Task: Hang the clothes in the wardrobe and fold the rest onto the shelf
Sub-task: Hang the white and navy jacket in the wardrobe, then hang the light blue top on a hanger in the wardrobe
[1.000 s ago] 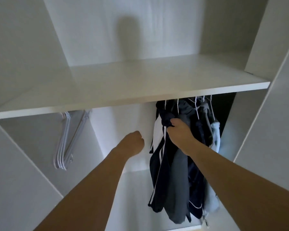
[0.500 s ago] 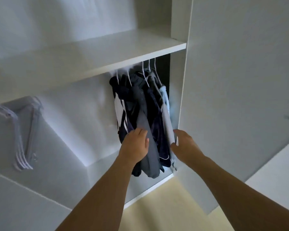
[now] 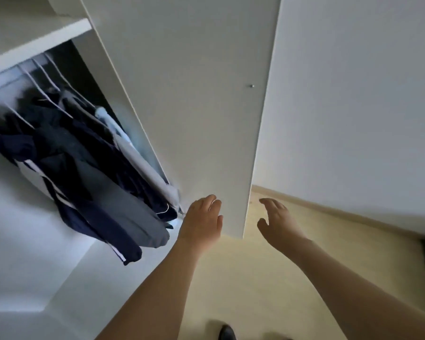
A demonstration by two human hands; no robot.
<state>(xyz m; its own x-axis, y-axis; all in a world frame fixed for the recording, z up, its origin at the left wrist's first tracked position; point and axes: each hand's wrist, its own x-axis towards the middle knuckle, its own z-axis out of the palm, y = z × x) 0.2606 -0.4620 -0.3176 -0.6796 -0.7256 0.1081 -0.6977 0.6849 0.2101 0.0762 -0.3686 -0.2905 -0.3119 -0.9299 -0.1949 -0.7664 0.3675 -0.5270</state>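
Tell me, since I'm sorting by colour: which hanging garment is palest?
The light grey-white garment at the row's right end, beside the open white door; the others are navy or dark grey.

Nothing to read here: no lettering, label, brand or number shows on the wardrobe door (image 3: 196, 106), on the shelf (image 3: 35, 42) or on the hanging clothes (image 3: 84, 168). The white stripes on the dark garment are plain trim, not writing.
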